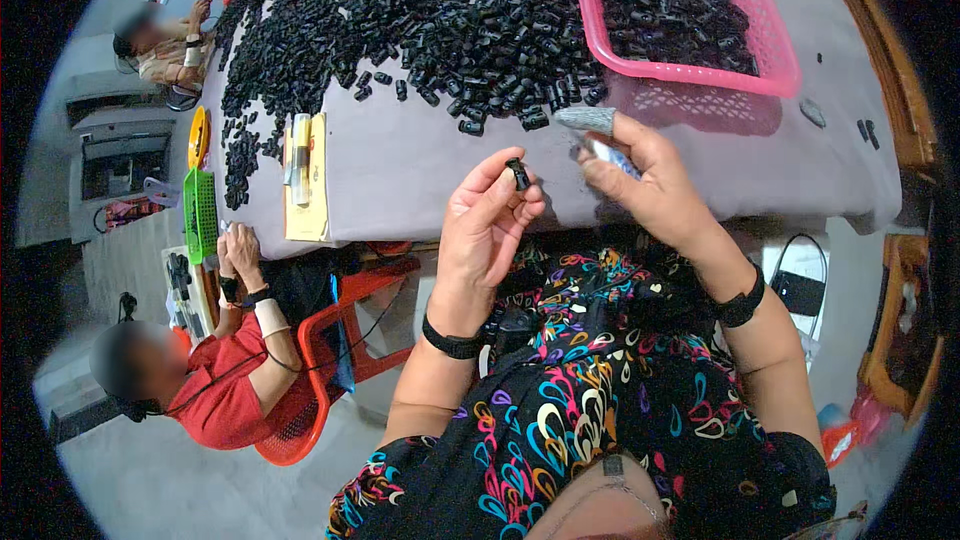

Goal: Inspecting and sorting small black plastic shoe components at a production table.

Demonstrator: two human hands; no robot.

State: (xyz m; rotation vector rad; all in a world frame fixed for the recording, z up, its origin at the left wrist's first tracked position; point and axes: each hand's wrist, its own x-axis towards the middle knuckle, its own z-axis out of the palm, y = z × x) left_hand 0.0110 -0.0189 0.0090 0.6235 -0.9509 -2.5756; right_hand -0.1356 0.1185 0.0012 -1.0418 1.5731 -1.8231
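One small black part (518, 176) sits over the table (400, 180), pinched thumb to fingers in our left hand (484, 215); we'd best hold it steady, fingertips clear of our right hand (655, 178), closed round a blurred blue-white thing (615, 157).

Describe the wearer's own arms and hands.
Both forearms are bare, each with a black wristband. The right hand has a grey finger cover on its index finger; the left hand has none. The left sleeve is black with multicoloured teardrops.
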